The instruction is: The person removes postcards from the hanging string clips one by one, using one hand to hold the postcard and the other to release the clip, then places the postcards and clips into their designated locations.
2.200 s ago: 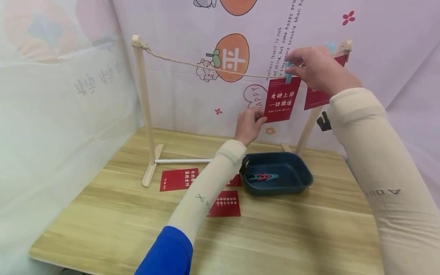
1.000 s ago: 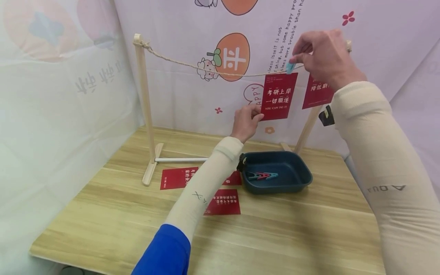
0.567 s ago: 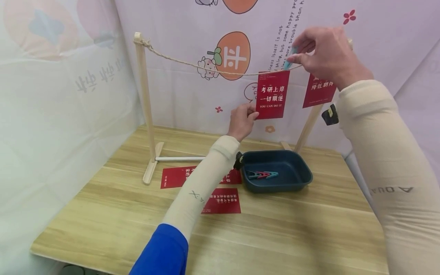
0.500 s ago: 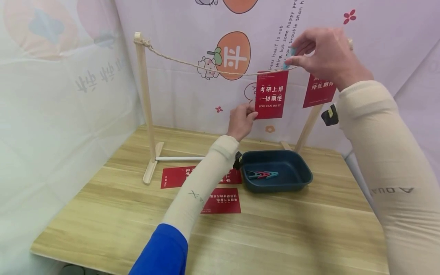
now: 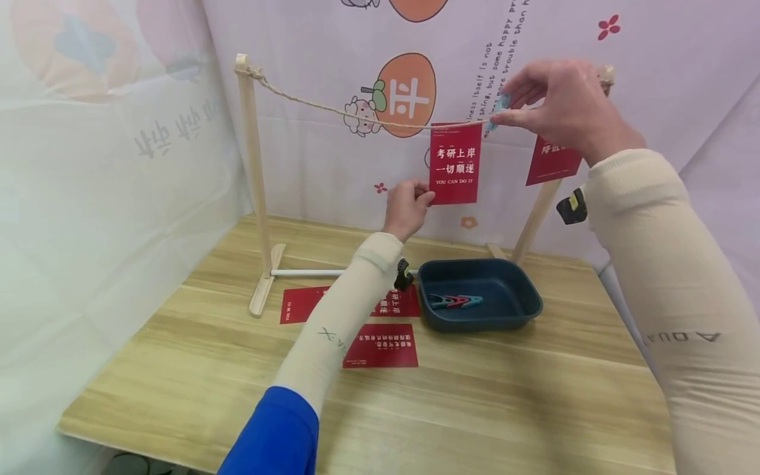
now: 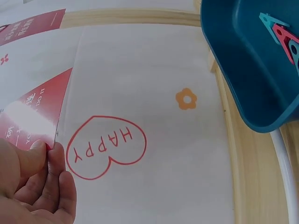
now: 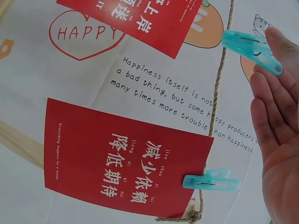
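My left hand [image 5: 406, 210] pinches the lower left corner of a red card [image 5: 454, 168] with white lettering, and in the left wrist view thumb and finger meet on that corner. The card stands upright, its top edge at the rope [image 5: 320, 105]. To its right, my right hand [image 5: 572, 109] holds a light-blue clothespin [image 5: 497, 112] between thumb and fingers. In the right wrist view this clothespin [image 7: 250, 46] sits at the rope, apart from the card's corner. A second red card [image 7: 126, 158] hangs farther right under another light-blue clothespin [image 7: 212, 181].
The rope spans two wooden posts [image 5: 254, 165], joined low down by a white rod [image 5: 309, 272]. A dark blue bin [image 5: 481, 323] holds several clothespins [image 5: 456, 301]. Several red cards [image 5: 388, 346] lie on the wooden table [image 5: 475, 409], partly behind my left forearm. A printed cloth [image 5: 309, 171] hangs behind.
My left hand has drawn the card leftward along the rope. The clothespin, earlier over the card's top edge, is now to the right of it, still in my right hand.
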`<action>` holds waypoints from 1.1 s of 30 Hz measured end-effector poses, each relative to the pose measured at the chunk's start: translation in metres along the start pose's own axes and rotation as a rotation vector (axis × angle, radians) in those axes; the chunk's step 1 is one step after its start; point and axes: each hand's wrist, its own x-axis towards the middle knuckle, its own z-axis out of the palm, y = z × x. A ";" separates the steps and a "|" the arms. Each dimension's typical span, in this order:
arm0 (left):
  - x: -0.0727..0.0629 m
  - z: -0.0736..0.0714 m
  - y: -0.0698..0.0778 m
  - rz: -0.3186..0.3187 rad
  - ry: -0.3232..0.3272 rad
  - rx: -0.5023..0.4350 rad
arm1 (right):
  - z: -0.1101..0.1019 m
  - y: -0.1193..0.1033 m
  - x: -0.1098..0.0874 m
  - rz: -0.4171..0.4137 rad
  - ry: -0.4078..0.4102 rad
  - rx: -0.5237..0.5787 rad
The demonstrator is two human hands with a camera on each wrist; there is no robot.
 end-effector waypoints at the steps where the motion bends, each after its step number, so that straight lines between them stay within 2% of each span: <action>1: 0.000 -0.001 -0.001 -0.002 0.002 -0.003 | 0.001 0.000 0.000 0.000 -0.001 -0.001; 9: -0.001 -0.007 -0.006 -0.035 0.011 -0.019 | 0.008 0.003 -0.004 0.007 -0.041 0.024; 19: 0.000 -0.015 -0.013 -0.042 0.034 -0.011 | 0.018 0.010 -0.009 0.012 -0.096 0.058; 33: 0.002 -0.022 -0.024 -0.103 0.059 -0.033 | 0.036 0.020 -0.016 0.033 -0.158 0.084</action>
